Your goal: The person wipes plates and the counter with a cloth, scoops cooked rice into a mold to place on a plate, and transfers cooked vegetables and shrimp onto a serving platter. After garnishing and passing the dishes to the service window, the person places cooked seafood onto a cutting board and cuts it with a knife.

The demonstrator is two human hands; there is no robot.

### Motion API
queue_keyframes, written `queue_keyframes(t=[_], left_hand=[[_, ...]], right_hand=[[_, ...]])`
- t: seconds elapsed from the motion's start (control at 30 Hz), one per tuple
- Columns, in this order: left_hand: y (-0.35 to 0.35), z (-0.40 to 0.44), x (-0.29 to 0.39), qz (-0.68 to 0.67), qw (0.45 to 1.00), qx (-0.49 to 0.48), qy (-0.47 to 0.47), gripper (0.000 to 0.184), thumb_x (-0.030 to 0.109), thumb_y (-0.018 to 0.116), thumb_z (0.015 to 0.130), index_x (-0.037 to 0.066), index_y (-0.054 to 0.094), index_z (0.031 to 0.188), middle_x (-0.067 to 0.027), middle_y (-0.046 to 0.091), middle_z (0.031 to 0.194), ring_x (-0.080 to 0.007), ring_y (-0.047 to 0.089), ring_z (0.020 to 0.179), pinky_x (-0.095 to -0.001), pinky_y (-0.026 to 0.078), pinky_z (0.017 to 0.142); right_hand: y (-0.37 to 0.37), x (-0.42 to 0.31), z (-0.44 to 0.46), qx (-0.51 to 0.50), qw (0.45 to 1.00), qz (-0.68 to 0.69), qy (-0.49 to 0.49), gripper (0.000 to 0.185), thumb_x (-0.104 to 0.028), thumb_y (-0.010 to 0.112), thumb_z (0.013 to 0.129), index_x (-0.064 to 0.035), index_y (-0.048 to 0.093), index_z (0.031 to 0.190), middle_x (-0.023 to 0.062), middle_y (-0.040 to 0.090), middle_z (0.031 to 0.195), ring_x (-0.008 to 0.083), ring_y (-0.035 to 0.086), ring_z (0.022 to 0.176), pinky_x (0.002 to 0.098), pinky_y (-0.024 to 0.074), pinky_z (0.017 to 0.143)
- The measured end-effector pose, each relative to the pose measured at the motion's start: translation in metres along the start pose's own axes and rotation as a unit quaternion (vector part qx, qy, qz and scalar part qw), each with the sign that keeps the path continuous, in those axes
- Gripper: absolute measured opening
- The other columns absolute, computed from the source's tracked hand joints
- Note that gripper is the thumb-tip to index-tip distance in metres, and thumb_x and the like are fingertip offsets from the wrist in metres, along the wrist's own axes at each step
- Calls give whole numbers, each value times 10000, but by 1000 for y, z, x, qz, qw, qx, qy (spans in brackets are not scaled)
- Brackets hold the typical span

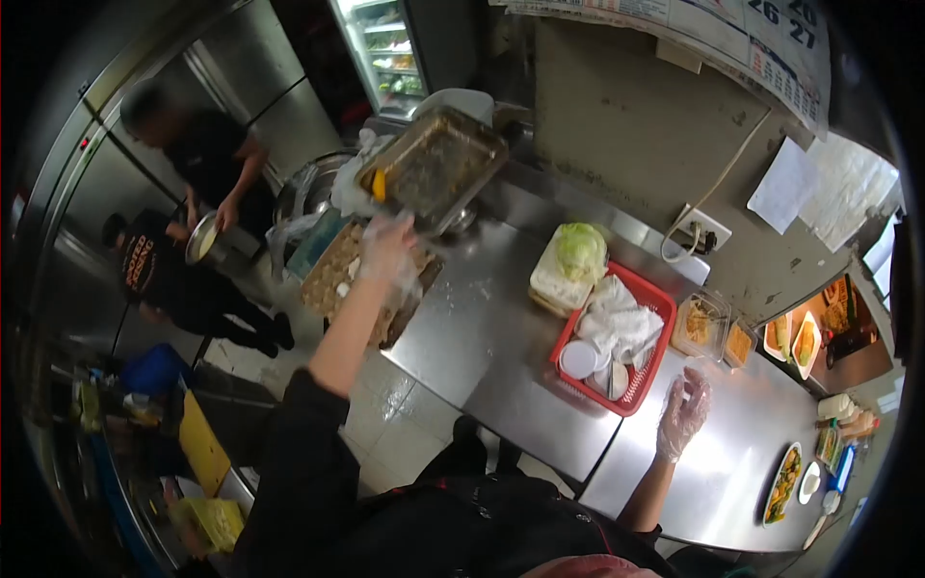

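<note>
Far left of the red basket (633,393) stand two people (212,164). Nearer it, the left hand (387,252) meets one tray's (438,169) near edge; whether it grips, I cannot tell. Bare counter (482,332) opens toward the basket. Just right of that, the empty right hand (684,412) curls loosely; beyond, a calendar (713,43) reads 20, 26, 27.

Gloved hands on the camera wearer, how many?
2. The left hand is at the near edge of the metal tray; the right hand is beside the red basket. Both are in view.
</note>
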State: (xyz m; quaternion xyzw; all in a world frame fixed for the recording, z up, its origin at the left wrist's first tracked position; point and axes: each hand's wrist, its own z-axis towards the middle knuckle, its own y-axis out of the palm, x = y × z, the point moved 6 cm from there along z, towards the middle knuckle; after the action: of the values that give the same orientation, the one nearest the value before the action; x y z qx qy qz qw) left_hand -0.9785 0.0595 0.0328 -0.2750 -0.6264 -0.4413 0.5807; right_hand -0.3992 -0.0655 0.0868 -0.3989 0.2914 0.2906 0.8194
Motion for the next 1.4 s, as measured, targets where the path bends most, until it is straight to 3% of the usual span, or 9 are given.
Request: queue_keyframes(t=[0.07,0.2,0.3,0.4,0.67,0.83,1.1,1.3,1.4], left_hand=[[56,79,19,665,697,-110,246,418,239,620,843,25,500,1181,-138,566,1157,-259,573,1012,-391,452,903],[147,250,-55,604,764,-193,120,436,326,506,894,58,499,1238,-153,468,1313,-311,464,1182,-424,318,1037],[214,287,-106,825,361,-341,268,460,312,471,885,80,470,1282,-142,426,1359,-321,396,1248,-409,311,1042],[225,371,-170,665,647,-311,207,545,295,528,807,52,465,1291,-176,413,1361,-326,368,1265,-392,304,1046],[211,226,-101,642,597,13,481,447,99,569,827,-5,459,1247,-193,484,1266,-326,487,1145,-400,372,1019],[260,-223,1,167,740,-204,619,482,133,546,848,-44,378,1263,-225,373,1315,-338,429,1179,-445,392,982],[341,-536,-153,-54,783,-594,179,485,64,511,841,-32,348,1287,-199,373,1324,-317,419,1188,-429,367,989],[430,-623,-140,33,781,-622,-52,498,30,534,833,8,343,1292,-132,382,1313,-248,452,1134,-345,385,952],[481,-663,-151,48,790,-604,-99,390,44,536,849,34,419,1221,-111,496,1141,-178,527,990,-281,444,831]], right_hand=[[7,4,1,2,1000,-15,26,183,-86,563,874,-2,559,1037,92,572,981,161,518,731,291,438,637],[3,33,-39,58,977,-42,199,216,-91,547,860,-21,558,1064,97,564,1010,176,532,781,304,454,664],[-29,68,-115,93,939,-84,321,226,-117,546,855,-24,563,1061,106,577,1064,209,565,918,320,470,765],[-88,74,-211,167,893,-240,343,249,-134,556,839,-46,572,1071,104,594,1005,231,560,937,346,439,840],[-180,70,-512,443,690,-99,564,174,-129,597,834,-57,604,993,52,630,783,138,587,660,254,472,605],[-211,80,-577,568,538,365,504,436,-423,557,877,-135,544,1205,50,575,1108,199,542,1020,353,443,861],[-344,111,-541,461,609,558,325,613,-509,422,895,-109,384,1359,88,436,1359,246,415,1222,481,351,963],[-388,264,-586,-34,646,-146,749,458,-388,553,839,-130,553,1216,88,510,1279,253,464,1180,432,400,936],[-403,312,-550,-70,717,-314,618,351,-353,575,794,-107,665,1028,131,622,1083,283,576,1027,456,445,890]])
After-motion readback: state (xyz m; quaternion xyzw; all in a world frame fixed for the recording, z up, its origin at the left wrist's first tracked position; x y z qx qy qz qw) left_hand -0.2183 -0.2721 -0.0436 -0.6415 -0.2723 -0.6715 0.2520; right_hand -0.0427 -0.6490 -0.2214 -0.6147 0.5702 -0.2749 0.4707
